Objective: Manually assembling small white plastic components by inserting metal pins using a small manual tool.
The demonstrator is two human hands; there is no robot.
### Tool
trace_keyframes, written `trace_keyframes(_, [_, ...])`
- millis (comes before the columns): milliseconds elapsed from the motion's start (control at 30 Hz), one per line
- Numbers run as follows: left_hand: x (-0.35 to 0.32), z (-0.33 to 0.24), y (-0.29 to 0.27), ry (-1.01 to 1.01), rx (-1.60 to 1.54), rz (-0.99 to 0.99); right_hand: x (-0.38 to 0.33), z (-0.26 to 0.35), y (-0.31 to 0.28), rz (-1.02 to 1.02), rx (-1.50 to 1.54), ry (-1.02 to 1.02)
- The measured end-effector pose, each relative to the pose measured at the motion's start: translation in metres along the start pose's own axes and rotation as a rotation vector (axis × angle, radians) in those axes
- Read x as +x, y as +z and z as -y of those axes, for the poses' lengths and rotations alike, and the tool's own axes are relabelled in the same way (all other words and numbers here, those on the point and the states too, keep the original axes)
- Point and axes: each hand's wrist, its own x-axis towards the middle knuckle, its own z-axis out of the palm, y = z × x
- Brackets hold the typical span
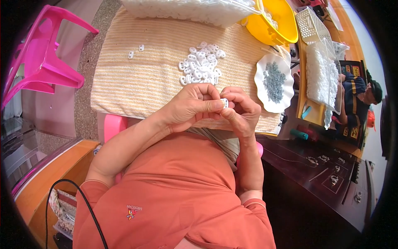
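A small white plastic piece with dark holes (224, 102) is pinched between the fingertips of both hands, just off the table's near edge. My left hand (195, 103) has thumb and fingers closed on its left side. Curled around the other side, my right hand (242, 108) presses thumb and fingers near it; anything smaller between the fingertips is hidden. Beyond the hands lies a loose heap of similar white pieces (202, 62) with oval holes. Two more pieces, a white one (131, 54) and its neighbour (141, 47), lie apart at the left.
Right of the heap, a white scalloped plate (262, 89) holds many tiny grey pieces (273, 81). A clear bin of white parts (186, 12) and a yellow basin (265, 31) stand at the back. A pink stool (49, 70) is left; another person (358, 95) sits far right.
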Motion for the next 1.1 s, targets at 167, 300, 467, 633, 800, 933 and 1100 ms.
trace_keyframes(167, [-0.002,0.0,-0.001,0.009,-0.002,0.038,-0.002,0.006,0.004,-0.024,-0.011,0.045])
trace_keyframes(300, [-0.004,-0.002,0.001,0.03,-0.025,0.041,-0.001,0.01,0.008,-0.035,-0.058,0.003])
trace_keyframes(467, [-0.003,0.002,0.0,0.044,-0.012,0.052,-0.001,0.017,0.007,-0.012,-0.132,-0.023])
trace_keyframes(633, [-0.003,0.004,-0.002,0.02,-0.004,0.052,0.001,0.025,0.006,0.046,-0.242,-0.078])
trace_keyframes(800, [-0.001,0.003,-0.001,0.011,-0.025,0.038,0.001,0.023,0.007,0.029,-0.239,-0.067])
trace_keyframes(933, [-0.001,0.0,-0.001,-0.013,-0.019,0.053,0.0,0.013,0.005,0.022,-0.154,-0.071])
trace_keyframes(1100, [0.0,-0.002,0.001,-0.007,0.005,0.013,0.0,0.019,0.007,0.014,-0.094,0.014])
